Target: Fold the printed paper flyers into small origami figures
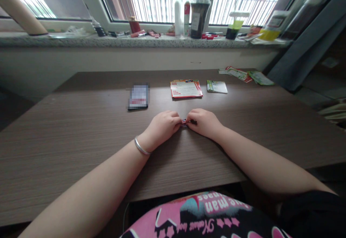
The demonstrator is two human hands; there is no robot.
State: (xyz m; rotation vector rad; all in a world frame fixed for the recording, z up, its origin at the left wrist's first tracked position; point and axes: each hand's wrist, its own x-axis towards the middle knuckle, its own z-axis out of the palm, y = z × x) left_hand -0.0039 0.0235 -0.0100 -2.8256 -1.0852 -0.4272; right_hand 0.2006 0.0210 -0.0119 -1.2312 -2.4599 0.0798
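Observation:
My left hand (162,125) and my right hand (204,121) rest knuckles-up on the brown wooden table (81,130), fingertips meeting. Both are closed in a pinch on a small folded coloured piece (184,122), red and blue at its visible edge; most of it is hidden between the fingers. A silver bangle (141,147) circles my left wrist. Beyond the hands lie a red and white leaflet (186,88) and a smaller green and white card (217,86).
A phone (138,97) lies left of the leaflet. More leaflets (244,74) sit at the far right corner. The windowsill (108,40) holds bottles (181,9), a dark cup (199,16), a green drink (235,25) and small items. A cardboard tube (18,9) leans at far left.

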